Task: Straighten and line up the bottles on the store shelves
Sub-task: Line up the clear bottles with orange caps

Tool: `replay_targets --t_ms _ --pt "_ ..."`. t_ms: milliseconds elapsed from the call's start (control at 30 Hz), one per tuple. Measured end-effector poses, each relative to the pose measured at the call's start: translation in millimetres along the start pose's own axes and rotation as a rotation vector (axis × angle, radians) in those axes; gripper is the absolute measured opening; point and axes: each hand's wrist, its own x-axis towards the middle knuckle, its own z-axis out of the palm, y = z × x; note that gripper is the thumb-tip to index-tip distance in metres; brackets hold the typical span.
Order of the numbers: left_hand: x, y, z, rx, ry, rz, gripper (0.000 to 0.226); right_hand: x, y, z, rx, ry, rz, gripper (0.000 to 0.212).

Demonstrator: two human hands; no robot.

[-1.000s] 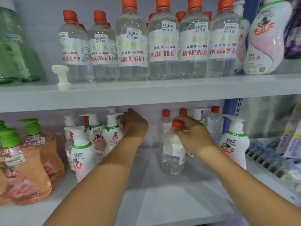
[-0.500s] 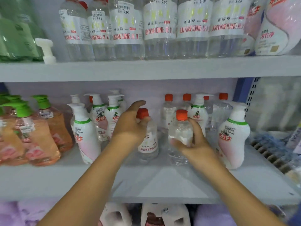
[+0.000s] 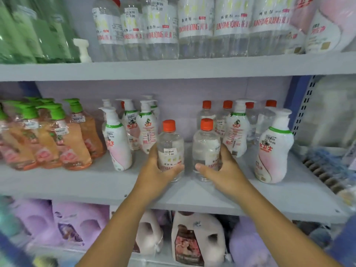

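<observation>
On the middle shelf (image 3: pixel 269 197), the left hand (image 3: pixel 156 176) grips a small clear bottle with an orange cap (image 3: pixel 170 149), fingers behind its lower body and thumb across the front under the price sticker. The right hand (image 3: pixel 223 170) holds a second clear orange-capped bottle (image 3: pixel 206 149) the same way, thumb on the front and fingers curled round the far side. Both bottles are upright, just beside each other with a narrow gap, near the middle of the shelf and forward of the back rows. Behind them stand more orange-capped bottles (image 3: pixel 207 110) along the back edge. White pump bottles (image 3: pixel 116 139) sit to the left, another white pump bottle (image 3: pixel 273 149) towards the right end, and peach soap bottles with green pumps (image 3: pixel 73 143) at the left end
</observation>
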Motion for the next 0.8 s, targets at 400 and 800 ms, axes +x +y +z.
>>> replay_targets --t_ms 400,800 --pt "-65 17 -114 0.006 -0.109 0.145 0.073 -65 -86 63 -0.055 0.208 0.102 0.061" --pt "-79 194 -254 -0.083 0.117 0.567 0.058 -66 -302 24 -0.051 0.396 -0.387 0.051"
